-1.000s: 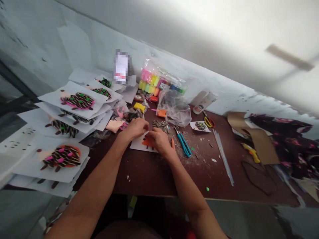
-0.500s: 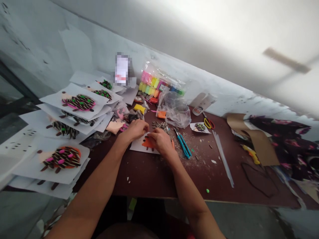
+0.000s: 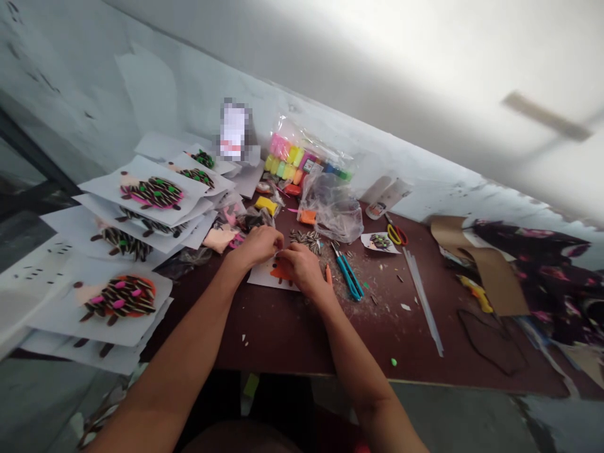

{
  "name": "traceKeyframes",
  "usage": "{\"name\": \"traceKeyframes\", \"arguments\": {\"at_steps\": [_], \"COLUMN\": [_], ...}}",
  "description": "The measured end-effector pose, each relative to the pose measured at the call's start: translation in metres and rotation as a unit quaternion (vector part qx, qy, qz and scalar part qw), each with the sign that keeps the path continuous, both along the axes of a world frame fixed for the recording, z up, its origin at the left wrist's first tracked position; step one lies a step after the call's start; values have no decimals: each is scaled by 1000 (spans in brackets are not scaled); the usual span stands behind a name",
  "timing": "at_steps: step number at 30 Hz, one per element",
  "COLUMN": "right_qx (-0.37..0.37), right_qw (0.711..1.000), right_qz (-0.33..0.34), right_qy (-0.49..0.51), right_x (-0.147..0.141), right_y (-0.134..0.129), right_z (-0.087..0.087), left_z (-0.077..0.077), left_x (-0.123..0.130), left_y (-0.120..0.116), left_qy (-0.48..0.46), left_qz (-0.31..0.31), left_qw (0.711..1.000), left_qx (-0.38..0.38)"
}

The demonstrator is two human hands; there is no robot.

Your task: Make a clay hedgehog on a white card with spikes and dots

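Note:
A white paper card [image 3: 265, 277] lies on the dark red table, with an orange clay shape [image 3: 278, 270] on it that has brown feet. My left hand [image 3: 260, 245] is over the card's upper left edge, its fingers curled and pinched together. Over the right side of the orange shape rests my right hand [image 3: 302, 264], fingers bent inward and closed; they hide part of it. Anything between the fingertips of either hand is too small to make out. Just behind my right hand is a heap of striped sunflower seeds [image 3: 309, 240]. Teal-handled pliers or cutters [image 3: 348, 277] lie to its right.
Stacked hedgehog cards [image 3: 189, 211] cover the left side. Clay packs [image 3: 285, 160], a clear plastic bag [image 3: 337, 214] and a phone [image 3: 234, 131] stand along the wall. To the right are scissors [image 3: 396, 234], glue sticks [image 3: 423, 302] and a yellow glue gun [image 3: 475, 292].
Both hands stay nearly in place over the card, with only slight finger movement. The whole view has shifted a little.

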State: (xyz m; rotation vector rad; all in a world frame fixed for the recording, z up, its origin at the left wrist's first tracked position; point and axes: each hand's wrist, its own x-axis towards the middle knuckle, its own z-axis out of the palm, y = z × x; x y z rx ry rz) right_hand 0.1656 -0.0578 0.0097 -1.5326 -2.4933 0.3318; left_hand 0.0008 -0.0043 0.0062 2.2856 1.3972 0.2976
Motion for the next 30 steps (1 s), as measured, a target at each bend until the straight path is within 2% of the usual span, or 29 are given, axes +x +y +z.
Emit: {"name": "traceKeyframes", "arguments": {"at_steps": [10, 18, 25, 27, 30], "right_qx": [-12, -32, -20, -1, 38], "right_qw": [1000, 999, 1000, 999, 994], "right_qz": [26, 13, 11, -13, -94], "right_qy": [2, 6, 18, 32, 43], "right_x": [-1, -2, -2, 1, 11], "right_y": [0, 2, 0, 1, 8], "right_z": [6, 5, 6, 6, 7], "left_z": [1, -2, -1, 0, 0], "left_x": [1, 2, 1, 0, 1], "left_y": [-1, -1, 0, 0, -2], "left_qy": [1, -6, 5, 6, 4], "left_qz": [3, 12, 8, 6, 10], "left_qw": [1000, 1000, 1000, 1000, 1000], "left_qx": [2, 8, 3, 1, 4]}}
